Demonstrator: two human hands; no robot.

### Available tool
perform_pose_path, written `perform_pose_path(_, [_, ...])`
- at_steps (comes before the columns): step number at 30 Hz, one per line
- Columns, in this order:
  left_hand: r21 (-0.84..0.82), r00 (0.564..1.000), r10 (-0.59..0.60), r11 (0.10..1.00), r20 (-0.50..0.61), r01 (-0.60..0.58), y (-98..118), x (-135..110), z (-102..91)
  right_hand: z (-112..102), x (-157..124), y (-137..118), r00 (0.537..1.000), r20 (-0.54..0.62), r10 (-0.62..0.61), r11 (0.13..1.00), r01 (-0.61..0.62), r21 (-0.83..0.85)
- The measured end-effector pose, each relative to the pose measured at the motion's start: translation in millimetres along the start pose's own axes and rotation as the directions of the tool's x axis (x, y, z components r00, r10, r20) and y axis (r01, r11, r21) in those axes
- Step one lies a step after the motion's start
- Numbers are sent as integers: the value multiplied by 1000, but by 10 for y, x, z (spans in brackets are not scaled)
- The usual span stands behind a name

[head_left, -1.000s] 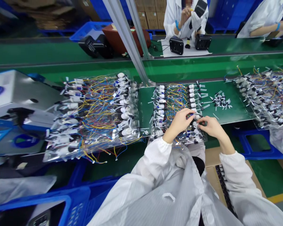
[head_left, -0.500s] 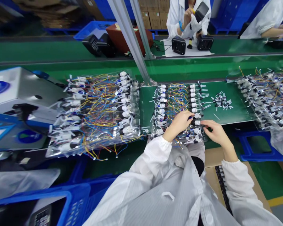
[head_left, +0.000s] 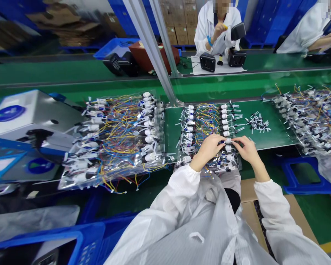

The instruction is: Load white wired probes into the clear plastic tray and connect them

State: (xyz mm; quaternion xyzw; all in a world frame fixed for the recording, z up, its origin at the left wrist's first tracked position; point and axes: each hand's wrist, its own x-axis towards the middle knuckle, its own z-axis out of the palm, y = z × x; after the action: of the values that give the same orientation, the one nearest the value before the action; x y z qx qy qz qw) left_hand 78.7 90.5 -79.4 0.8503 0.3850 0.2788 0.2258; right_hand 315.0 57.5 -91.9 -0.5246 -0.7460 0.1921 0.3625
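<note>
My left hand (head_left: 208, 149) and my right hand (head_left: 246, 152) meet over a transparent plastic bag (head_left: 187, 160) of white wired plugs. Their fingertips pinch a small white plug (head_left: 228, 141) at the bag's middle. Rows of these plugs (head_left: 224, 117) lie on the green mat (head_left: 276, 138), with yellow, blue and red wires (head_left: 206, 121) tangled between them. A heap of small black-and-white pieces (head_left: 257, 123) sits to the right of the rows. A larger bagged bundle (head_left: 113, 141) lies to my left, and another (head_left: 311, 125) lies to my right.
A grey machine (head_left: 24, 125) stands at the left, above a blue crate (head_left: 44, 243). A metal upright (head_left: 154, 48) rises behind the mat. Beyond the green belt (head_left: 71, 73), a co-worker (head_left: 215, 31) holds a black device. Cardboard (head_left: 298, 213) lies below right.
My hands have moved closer together, and my right hand has come in to the plug. The whole view has shifted slightly downward.
</note>
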Motion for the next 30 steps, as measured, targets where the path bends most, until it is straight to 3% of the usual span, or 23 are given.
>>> perform_pose_path(2, [20,1000,11,1000,3,-11,43,-36,-8,-23,-24,29,997,72,-14,999,11,39])
perform_pose_path(4, [58,995,51,997,85,-56,119,-87,-33,-81,-49,89,989,145,-8,989,-13,145])
perform_pose_path(6, [79,984,77,993,160,-90,216,-152,-101,-117,-26,181,990,68,124,945,-139,297])
perform_pose_path(7, [81,981,81,992,175,-96,266,-186,-153,-110,13,235,970,-23,241,900,-215,378])
perform_pose_path(9, [81,985,69,993,158,-82,354,-245,-282,-35,142,339,861,-178,476,781,-321,535])
perform_pose_path(11, [87,991,56,994,124,-68,414,-274,-419,89,308,404,778,-176,603,675,-380,633])
perform_pose_path(13, [99,992,48,993,114,-60,441,-273,-545,195,453,396,785,-90,613,622,-410,667])
perform_pose_path(15, [97,992,34,994,121,-46,447,-263,-656,216,529,302,821,-67,567,633,-382,674])
perform_pose_path(17, [72,995,11,997,95,-18,448,-264,-759,122,517,141,844,-153,513,664,-278,695])
perform_pose_path(19, [31,1000,-16,999,3,16,459,-274,-846,-76,437,-50,833,-301,465,682,-120,722])
perform_pose_path(22, [-17,979,-53,999,-198,51,493,-250,-901,-435,286,-317,778,-477,409,684,84,724])
perform_pose_path(25, [-20,959,-44,999,-282,41,491,-111,-830,-670,186,-504,758,-531,378,694,147,704])
perform_pose_path(30, [102,968,-123,984,-217,148,227,307,-603,-680,127,-589,749,-536,390,678,160,717])
